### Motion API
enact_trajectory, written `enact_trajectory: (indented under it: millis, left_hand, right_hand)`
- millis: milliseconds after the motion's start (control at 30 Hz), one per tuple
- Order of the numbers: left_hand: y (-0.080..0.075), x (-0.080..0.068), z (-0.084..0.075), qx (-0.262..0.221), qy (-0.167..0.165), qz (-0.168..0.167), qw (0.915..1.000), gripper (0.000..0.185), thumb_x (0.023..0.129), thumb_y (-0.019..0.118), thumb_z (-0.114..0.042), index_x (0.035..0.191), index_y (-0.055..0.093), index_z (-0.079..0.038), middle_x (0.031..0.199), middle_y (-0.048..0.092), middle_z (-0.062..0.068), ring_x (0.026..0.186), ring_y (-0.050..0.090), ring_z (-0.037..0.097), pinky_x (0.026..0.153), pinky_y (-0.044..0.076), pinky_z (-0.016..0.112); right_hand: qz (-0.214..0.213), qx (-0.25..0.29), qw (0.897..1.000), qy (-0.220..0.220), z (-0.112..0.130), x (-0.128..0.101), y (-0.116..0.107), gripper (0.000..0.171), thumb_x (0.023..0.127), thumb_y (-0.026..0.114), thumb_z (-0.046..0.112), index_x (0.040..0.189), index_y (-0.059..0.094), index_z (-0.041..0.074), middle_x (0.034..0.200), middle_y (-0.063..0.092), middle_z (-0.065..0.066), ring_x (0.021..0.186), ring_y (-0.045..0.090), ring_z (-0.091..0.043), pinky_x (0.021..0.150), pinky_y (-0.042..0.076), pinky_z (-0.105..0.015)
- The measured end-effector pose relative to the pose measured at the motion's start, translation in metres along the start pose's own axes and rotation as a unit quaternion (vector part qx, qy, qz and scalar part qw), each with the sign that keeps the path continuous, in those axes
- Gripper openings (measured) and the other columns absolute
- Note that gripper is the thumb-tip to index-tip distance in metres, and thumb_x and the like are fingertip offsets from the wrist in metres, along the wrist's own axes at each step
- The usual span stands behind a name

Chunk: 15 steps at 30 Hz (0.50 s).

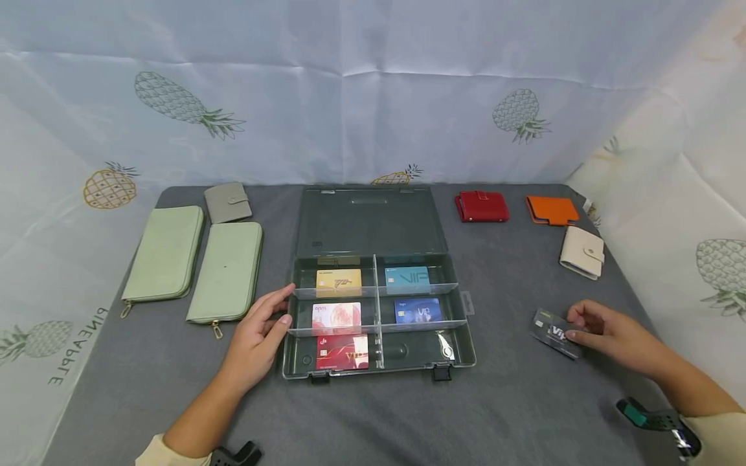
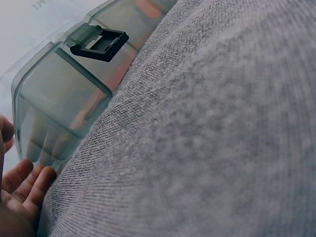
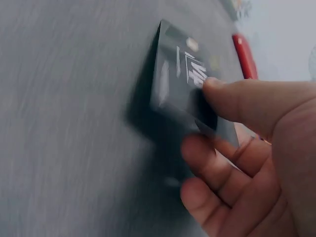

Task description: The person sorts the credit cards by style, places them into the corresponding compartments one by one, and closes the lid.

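One dark card (image 3: pixel 173 86), fingers (image 3: pixel 198 152) beneath visible only in right-wrist view.

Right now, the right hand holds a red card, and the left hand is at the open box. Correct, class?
Not red: the right hand holds a dark grey card, the right wrist view shows; the left hand is at the box.

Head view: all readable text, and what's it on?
"VIP": dark card in the right hand
"VIP": teal card
"VIP": blue card
"VIP", stylised, likely: red card
"PINEAPPLE", upside down: printed cloth
Too small or blurred: lettering on the yellow card and pink card, plus all cards' fine print.
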<state>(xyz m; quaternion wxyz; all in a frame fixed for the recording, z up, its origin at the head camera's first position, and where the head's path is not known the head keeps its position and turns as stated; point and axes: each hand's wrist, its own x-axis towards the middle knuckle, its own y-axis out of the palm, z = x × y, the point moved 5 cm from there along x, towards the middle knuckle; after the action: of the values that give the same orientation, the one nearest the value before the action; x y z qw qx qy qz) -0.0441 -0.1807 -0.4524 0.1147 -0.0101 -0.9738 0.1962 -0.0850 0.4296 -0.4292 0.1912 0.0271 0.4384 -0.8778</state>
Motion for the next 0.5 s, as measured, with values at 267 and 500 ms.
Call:
enact_trajectory:
  millis: [267, 500]
  left_hand:
    - [0.001, -0.001, 0.001, -0.002, -0.003, 0.002, 1.0000, 0.048, 0.109, 0.058, -0.002, 0.157, 0.054, -0.007, 0.152, 0.054, 0.007, 0.124, 0.057, 0.016, 0.090, 0.051, 0.013]
    - [0.000, 0.000, 0.000, -0.003, 0.002, 0.002, 1.0000, 0.049, 0.108, 0.058, -0.001, 0.156, 0.054, -0.006, 0.151, 0.054, 0.008, 0.124, 0.057, 0.017, 0.089, 0.051, 0.013]
  right_hand:
    - [0.059, 0.097, 0.993, -0.029, 0.048, 0.026, 0.004, 0.021, 0.108, 0.063, 0.007, 0.128, 0.064, 0.003, 0.102, 0.062, -0.006, 0.087, 0.060, -0.016, 0.067, 0.053, -0.030]
    - [0.106, 0.148, 0.981, -0.070, 0.112, 0.054, 0.018, 0.014, 0.106, 0.066, 0.008, 0.120, 0.066, 0.006, 0.099, 0.067, -0.010, 0.085, 0.062, -0.023, 0.069, 0.054, -0.034]
